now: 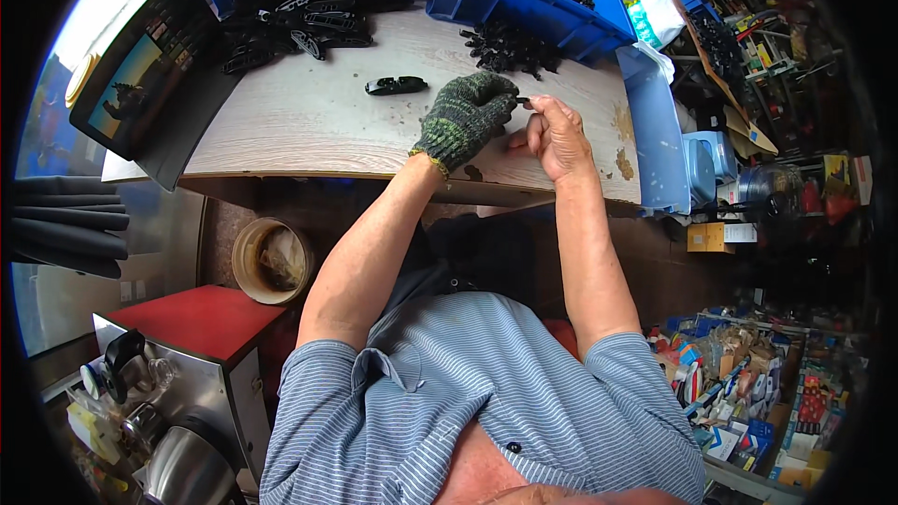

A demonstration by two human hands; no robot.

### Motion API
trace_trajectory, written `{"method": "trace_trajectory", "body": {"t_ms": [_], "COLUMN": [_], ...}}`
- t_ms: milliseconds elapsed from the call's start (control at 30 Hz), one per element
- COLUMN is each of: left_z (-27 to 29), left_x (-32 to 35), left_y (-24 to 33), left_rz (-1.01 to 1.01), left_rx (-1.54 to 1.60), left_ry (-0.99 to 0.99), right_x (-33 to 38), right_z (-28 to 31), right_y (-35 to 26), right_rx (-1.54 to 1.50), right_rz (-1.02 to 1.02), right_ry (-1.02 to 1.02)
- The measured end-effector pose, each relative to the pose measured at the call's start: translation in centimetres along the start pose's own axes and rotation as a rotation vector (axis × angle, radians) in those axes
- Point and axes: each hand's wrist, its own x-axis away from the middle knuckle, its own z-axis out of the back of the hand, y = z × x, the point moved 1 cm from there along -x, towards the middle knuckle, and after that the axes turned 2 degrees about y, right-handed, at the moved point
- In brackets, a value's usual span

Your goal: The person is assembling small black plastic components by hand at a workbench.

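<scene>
My left hand (465,119) wears a dark green knitted glove, its fingers curled closed near the table's front edge. Bare, my right hand (561,138) pinches a small black part (523,101) between thumb and fingertip, close against the glove's fingertips. Whether the glove also grips that part is hidden. A shiny black elongated piece (396,85) lies on the wooden table (313,126) to the left of the glove. Just beyond my hands is a pile of small black parts (513,47). Several larger black pieces (318,26) are heaped at the far left.
Blue bins (468,0) stand along the table's back, one full of black parts. A tablet-like screen (140,84) in a dark cover leans at the left. A pale blue tray (650,131) borders the right edge. Below are a bucket (245,262) and a red-topped cabinet (201,318).
</scene>
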Motion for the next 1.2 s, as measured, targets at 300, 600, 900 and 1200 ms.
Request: {"method": "trace_trajectory", "body": {"t_ms": [300, 600, 900, 1200], "left_z": [0.1, 7.6, 7.1, 2.2], "left_x": [1.7, 3.8, 4.5, 4.7], "left_y": [0.9, 3.9, 2.7, 1.3], "left_rz": [0.151, -0.561, -0.439, -0.080], "left_rx": [0.143, -1.232, -0.916, -0.086], "left_ry": [0.021, 0.615, 0.339, 0.050], "right_x": [0.4, 0.7, 0.7, 1.1], "right_z": [-0.5, -0.2, -1.3, -2.6], "right_y": [1.3, 1.5, 1.9, 2.6], "right_rx": [0.046, -0.028, -0.147, -0.201], "right_rz": [0.186, 0.210, 0.232, 0.235], "right_ry": [-0.042, -0.063, -0.065, -0.114]}}
